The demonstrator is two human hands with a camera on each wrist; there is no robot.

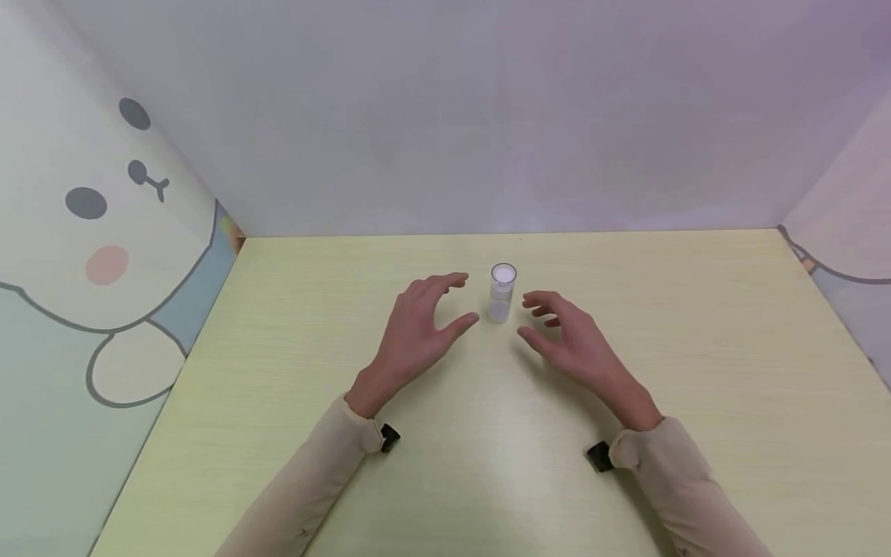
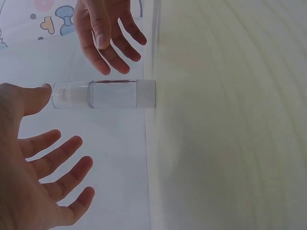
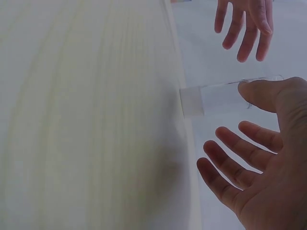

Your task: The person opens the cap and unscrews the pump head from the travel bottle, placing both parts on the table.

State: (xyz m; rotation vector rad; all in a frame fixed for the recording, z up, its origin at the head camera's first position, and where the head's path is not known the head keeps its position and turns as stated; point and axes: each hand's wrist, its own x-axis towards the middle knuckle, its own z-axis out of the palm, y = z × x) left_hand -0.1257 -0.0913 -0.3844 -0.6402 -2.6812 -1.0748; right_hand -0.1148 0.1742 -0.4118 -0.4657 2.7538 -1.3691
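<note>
A small clear bottle (image 1: 500, 294) with a whitish cap and a white base stands upright on the table. To its left is my left hand (image 1: 421, 325), fingers spread and slightly bent, thumb apart from them, not touching the bottle. My right hand (image 1: 569, 337) is on the other side, loosely curved with nothing in it. In the left wrist view the whole bottle (image 2: 113, 94) shows sideways between both hands. The right thumb covers part of the bottle (image 3: 218, 98) in the right wrist view.
The pale wooden table (image 1: 278, 387) meets a plain whitish wall (image 1: 445, 116) at its back edge. A side panel (image 1: 42, 232) with a cartoon animal face rises on the left, and another printed panel (image 1: 849, 209) on the right. Black wrist devices sit at both cuffs.
</note>
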